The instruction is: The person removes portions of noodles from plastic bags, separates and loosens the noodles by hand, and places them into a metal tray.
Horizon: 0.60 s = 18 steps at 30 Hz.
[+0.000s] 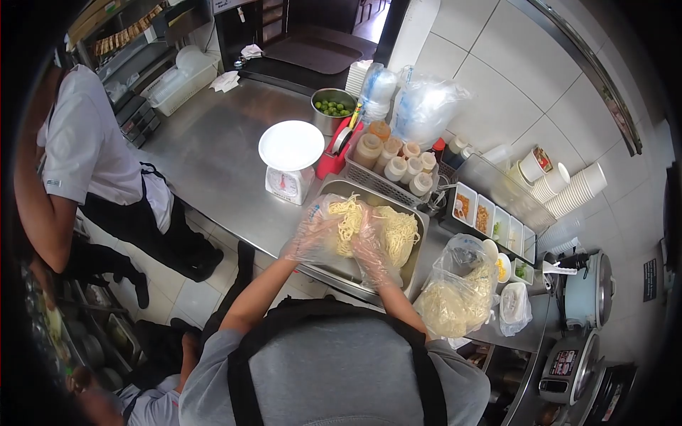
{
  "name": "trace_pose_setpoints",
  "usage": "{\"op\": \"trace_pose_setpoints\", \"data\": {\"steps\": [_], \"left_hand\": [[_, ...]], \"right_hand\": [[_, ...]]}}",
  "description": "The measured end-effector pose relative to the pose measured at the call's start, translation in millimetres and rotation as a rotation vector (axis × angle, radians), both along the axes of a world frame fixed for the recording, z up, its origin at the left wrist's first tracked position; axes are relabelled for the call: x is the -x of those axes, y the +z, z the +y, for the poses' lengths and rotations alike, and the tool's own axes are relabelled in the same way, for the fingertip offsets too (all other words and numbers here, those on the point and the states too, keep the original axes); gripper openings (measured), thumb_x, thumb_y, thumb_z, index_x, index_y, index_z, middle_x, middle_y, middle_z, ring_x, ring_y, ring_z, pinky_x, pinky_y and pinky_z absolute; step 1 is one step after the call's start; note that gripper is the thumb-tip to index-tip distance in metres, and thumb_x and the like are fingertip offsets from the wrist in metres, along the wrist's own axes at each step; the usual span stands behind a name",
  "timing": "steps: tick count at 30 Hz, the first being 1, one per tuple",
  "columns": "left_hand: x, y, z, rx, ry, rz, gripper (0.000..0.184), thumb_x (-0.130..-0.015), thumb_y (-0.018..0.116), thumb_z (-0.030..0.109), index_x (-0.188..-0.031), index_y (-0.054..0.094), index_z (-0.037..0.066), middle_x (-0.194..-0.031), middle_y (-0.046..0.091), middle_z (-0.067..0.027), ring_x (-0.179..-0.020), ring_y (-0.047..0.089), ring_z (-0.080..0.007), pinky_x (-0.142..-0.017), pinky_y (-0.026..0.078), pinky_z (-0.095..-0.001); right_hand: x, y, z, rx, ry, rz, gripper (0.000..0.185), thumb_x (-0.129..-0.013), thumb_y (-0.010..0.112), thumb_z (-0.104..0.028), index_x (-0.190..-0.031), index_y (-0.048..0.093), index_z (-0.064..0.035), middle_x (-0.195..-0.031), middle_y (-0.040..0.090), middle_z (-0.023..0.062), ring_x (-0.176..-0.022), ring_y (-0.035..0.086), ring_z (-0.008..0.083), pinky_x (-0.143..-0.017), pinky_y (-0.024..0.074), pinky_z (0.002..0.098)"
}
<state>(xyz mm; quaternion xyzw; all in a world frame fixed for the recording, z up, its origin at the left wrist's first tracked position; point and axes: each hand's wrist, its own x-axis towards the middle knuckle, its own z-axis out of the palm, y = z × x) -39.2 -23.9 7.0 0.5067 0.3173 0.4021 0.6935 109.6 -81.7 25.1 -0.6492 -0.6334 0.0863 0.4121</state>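
Both hands wear loose clear plastic gloves and are over a deep metal tray (420,234) on the steel counter. A bundle of pale noodles (347,219) hangs between them. My left hand (312,233) is closed against its left side, with crinkled clear plastic around the fingers. My right hand (368,241) grips the bundle from the right. More noodles (398,234) lie heaped in the right part of the tray. A white kitchen scale (285,183) with a round white plate (291,145) stands just beyond my left hand.
Behind the tray a grey basket (380,181) holds several sauce bottles, beside a pot of green fruit (332,106). To the right are bagged noodles (455,298), topping containers (490,220) and stacked paper cups (579,188). One person (106,142) stands left; another (153,405) is low behind.
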Motion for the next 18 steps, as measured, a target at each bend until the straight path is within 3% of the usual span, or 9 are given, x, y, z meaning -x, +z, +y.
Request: {"op": "trace_pose_setpoints", "data": {"steps": [2,6,9,11,12,15,18], "left_hand": [[-9,-47,19,0.061,-0.006,0.015,0.045,-0.087,0.066,0.012,-0.127,0.048,0.006,-0.116,0.057,-0.0053,-0.105,0.055,-0.0127,-0.088,0.047,-0.0261],[-11,-72,33,0.183,0.155,-0.080,0.040,-0.090,0.064,0.022,-0.123,0.049,0.006,-0.112,0.056,-0.0015,-0.100,0.055,-0.0115,-0.085,0.047,-0.0249],[-6,-84,48,0.049,0.120,-0.047,0.031,-0.095,0.057,0.022,-0.122,0.052,0.009,-0.105,0.057,0.0008,-0.093,0.055,-0.0085,-0.081,0.047,-0.0215],[-4,-38,23,0.028,0.152,-0.088,0.035,-0.096,0.054,0.021,-0.127,0.047,0.007,-0.113,0.053,-0.0013,-0.099,0.052,-0.0109,-0.087,0.044,-0.0245],[-2,-22,11,0.021,0.170,-0.108,0.037,-0.096,0.052,0.021,-0.129,0.045,0.006,-0.117,0.051,-0.0024,-0.102,0.051,-0.0122,-0.090,0.043,-0.0259],[-7,-54,11,-0.230,0.297,0.001,0.038,-0.097,0.049,0.016,-0.132,0.042,0.006,-0.120,0.049,-0.0038,-0.106,0.048,-0.0134,-0.092,0.042,-0.0257],[-9,-12,-14,-0.014,0.221,-0.165,0.039,-0.097,0.048,0.016,-0.134,0.040,0.006,-0.121,0.049,-0.0053,-0.107,0.048,-0.0155,-0.094,0.041,-0.0279]], "right_hand": [[-10,-16,8,0.056,0.029,0.089,0.057,-0.065,0.051,0.001,-0.122,0.045,-0.0040,-0.110,0.052,0.0236,-0.107,0.049,0.0417,-0.092,0.0391,0.0474],[-19,-24,21,0.087,0.043,0.263,0.052,-0.065,0.047,0.003,-0.117,0.047,-0.0032,-0.109,0.052,0.0242,-0.106,0.049,0.0422,-0.092,0.0388,0.0471],[-22,-7,11,0.149,0.032,0.362,0.051,-0.071,0.063,-0.002,-0.119,0.046,-0.0055,-0.107,0.053,0.0194,-0.104,0.053,0.0331,-0.093,0.0397,0.0405],[-18,-8,4,0.103,0.080,0.588,0.061,-0.071,0.073,-0.006,-0.124,0.043,-0.0048,-0.111,0.052,0.0170,-0.109,0.052,0.0289,-0.096,0.0396,0.0361],[-17,-15,1,0.067,0.076,0.502,0.063,-0.071,0.074,-0.007,-0.125,0.043,-0.0045,-0.113,0.051,0.0174,-0.110,0.051,0.0294,-0.097,0.0390,0.0365],[-15,-22,-11,-0.066,0.110,0.188,0.069,-0.074,0.071,-0.011,-0.134,0.038,-0.0043,-0.124,0.048,0.0197,-0.116,0.047,0.0338,-0.102,0.0351,0.0410],[-3,-6,-22,0.018,0.068,0.075,0.068,-0.076,0.054,-0.003,-0.141,0.033,-0.0049,-0.119,0.050,0.0234,-0.118,0.043,0.0394,-0.102,0.0326,0.0473]]}}
